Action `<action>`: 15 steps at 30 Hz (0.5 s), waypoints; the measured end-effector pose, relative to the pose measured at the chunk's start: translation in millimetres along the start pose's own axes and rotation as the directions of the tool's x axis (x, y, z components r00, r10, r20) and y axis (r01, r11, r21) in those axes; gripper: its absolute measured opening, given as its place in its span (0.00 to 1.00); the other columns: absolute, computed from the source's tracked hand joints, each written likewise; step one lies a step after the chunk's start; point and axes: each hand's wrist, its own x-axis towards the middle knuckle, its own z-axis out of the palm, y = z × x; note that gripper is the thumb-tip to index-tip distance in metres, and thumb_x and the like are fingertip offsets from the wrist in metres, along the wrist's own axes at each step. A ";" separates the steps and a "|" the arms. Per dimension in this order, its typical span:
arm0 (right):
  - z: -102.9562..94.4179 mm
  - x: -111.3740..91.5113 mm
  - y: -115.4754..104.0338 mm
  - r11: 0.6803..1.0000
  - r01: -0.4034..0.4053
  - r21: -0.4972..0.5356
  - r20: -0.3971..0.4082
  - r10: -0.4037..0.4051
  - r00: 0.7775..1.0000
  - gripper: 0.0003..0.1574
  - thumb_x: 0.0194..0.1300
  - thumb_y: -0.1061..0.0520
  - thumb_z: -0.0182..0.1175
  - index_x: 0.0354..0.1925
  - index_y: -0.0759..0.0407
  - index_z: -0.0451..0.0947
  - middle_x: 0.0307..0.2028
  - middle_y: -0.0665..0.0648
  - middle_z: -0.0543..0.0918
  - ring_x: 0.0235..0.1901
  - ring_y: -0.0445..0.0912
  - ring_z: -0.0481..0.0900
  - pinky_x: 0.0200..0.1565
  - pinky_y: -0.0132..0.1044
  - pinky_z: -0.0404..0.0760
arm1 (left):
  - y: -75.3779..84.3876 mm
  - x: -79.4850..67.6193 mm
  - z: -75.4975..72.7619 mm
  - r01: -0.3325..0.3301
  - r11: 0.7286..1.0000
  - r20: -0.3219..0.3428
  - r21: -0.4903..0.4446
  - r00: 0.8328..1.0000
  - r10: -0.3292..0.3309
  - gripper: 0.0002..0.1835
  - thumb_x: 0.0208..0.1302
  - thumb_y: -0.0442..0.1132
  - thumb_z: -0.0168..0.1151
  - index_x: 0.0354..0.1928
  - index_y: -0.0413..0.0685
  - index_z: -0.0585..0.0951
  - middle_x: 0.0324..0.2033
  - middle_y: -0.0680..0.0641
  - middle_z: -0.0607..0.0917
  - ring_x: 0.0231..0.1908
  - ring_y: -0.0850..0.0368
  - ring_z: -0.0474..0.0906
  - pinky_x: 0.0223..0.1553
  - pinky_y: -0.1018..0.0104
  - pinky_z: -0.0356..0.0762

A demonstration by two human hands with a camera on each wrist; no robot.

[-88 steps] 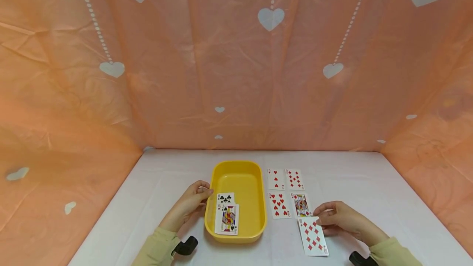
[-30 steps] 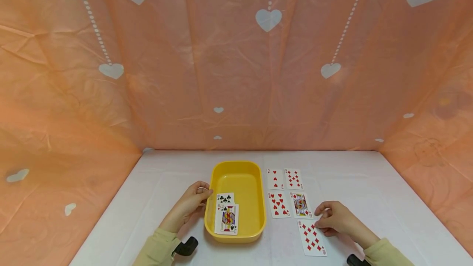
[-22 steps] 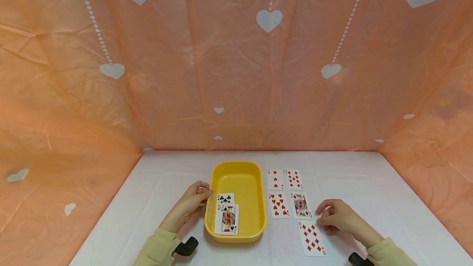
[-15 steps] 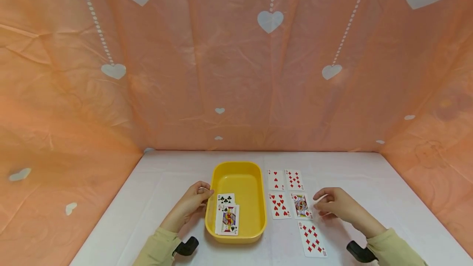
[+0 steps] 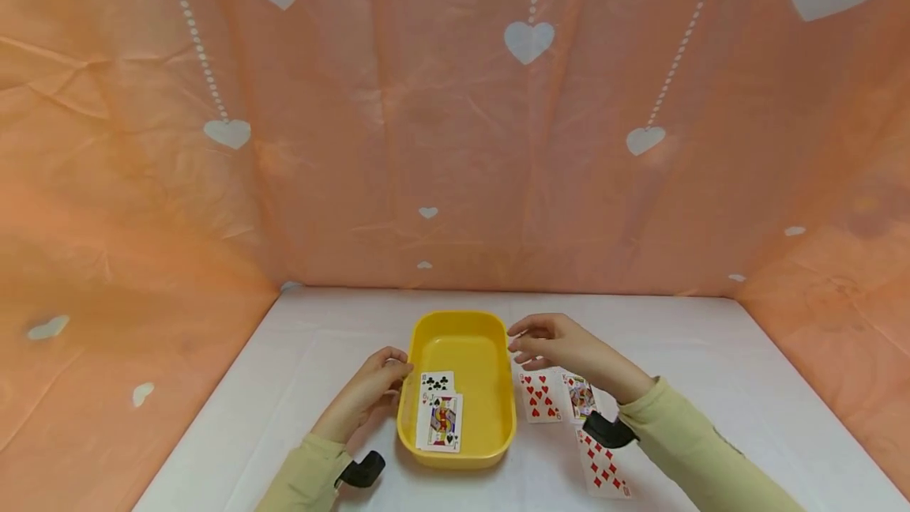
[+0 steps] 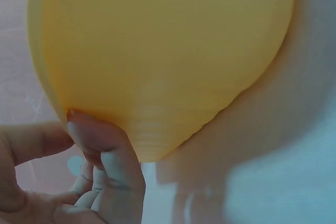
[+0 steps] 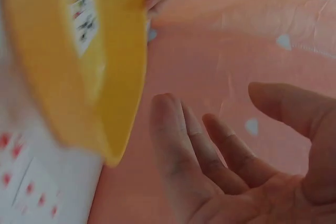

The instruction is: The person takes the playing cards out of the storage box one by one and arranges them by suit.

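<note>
My left hand (image 5: 366,393) pinches the left rim of a yellow plastic tray (image 5: 478,385), thumb and fingers on its wall in the left wrist view. Inside the tray lie overlapping playing cards, with a jack of spades (image 5: 444,423) on top and a club card (image 5: 438,382) partly showing. Just beside the tray's right rim, my right hand (image 5: 558,344) hovers with fingers spread and holds nothing. It covers the far pair of red cards in the head view; the right wrist view catches blurred red cards (image 7: 39,195) at lower left.
Right of the tray lie a heart card (image 5: 542,399), a king of diamonds (image 5: 579,397) and a diamond card (image 5: 601,464) partly under my right forearm. White cloth (image 5: 327,338) covers the table. An orange curtain with hearts (image 5: 455,141) encloses the back and sides.
My right hand let go of the diamond card, leaving it flat below the king, then moved left and away over the far cards to the tray's side. My left hand stayed at the rim.
</note>
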 end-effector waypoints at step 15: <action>54.8 105.1 2.2 0.989 -0.133 -0.065 0.091 0.138 0.986 0.23 0.66 0.54 0.60 0.52 0.70 0.76 0.41 0.61 0.82 0.44 0.58 0.80 0.46 0.46 0.79 | 0.1 1.8 -1.8 0.010 1.000 0.017 -0.012 1.000 -0.010 0.10 0.66 0.35 0.56 0.45 0.38 0.70 0.29 0.44 0.79 0.24 0.57 0.73 0.23 0.68 0.70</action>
